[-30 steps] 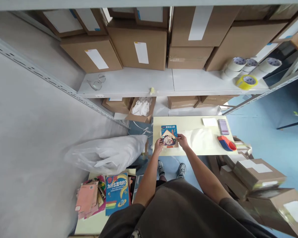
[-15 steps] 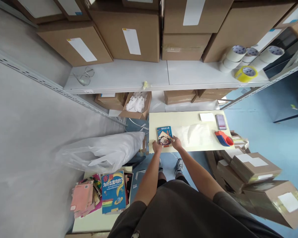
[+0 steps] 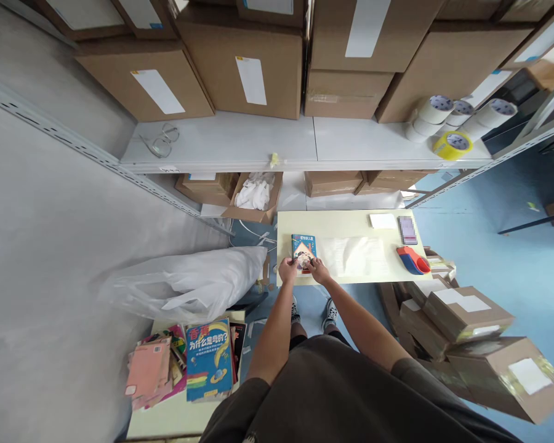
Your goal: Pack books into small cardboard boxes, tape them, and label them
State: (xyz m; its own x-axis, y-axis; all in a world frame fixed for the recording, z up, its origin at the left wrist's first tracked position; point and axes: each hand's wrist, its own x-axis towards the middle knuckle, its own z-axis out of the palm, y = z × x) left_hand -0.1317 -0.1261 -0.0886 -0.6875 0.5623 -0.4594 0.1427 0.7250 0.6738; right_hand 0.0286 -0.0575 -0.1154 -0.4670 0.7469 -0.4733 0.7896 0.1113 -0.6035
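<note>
A small blue book (image 3: pixel 304 243) with a pictured cover lies at the left end of the cream tabletop (image 3: pixel 341 224). At the book's lower left edge is my left hand (image 3: pixel 288 269), its fingers closed on the cover's corner. My right hand (image 3: pixel 319 271) grips the lower right part, fingers reaching onto the cover. The hands hide the book's bottom corners. Just right of the book lies a clear plastic sheet or bag (image 3: pixel 353 255). A red and blue tape dispenser (image 3: pixel 413 260), a white card (image 3: pixel 383 220) and a phone-like item (image 3: pixel 407 230) occupy the right end.
Shelving with cardboard boxes (image 3: pixel 247 80) and tape rolls (image 3: pixel 452 145) rises beyond the table. At left are a large translucent plastic bag (image 3: pixel 198 280) and a second table with stacked books (image 3: pixel 208 360). Cardboard boxes (image 3: pixel 471 314) stand on the floor at right.
My right hand has moved left and down along the book's lower edge, and my left hand has shifted slightly inward. The camera view has shifted a little.
</note>
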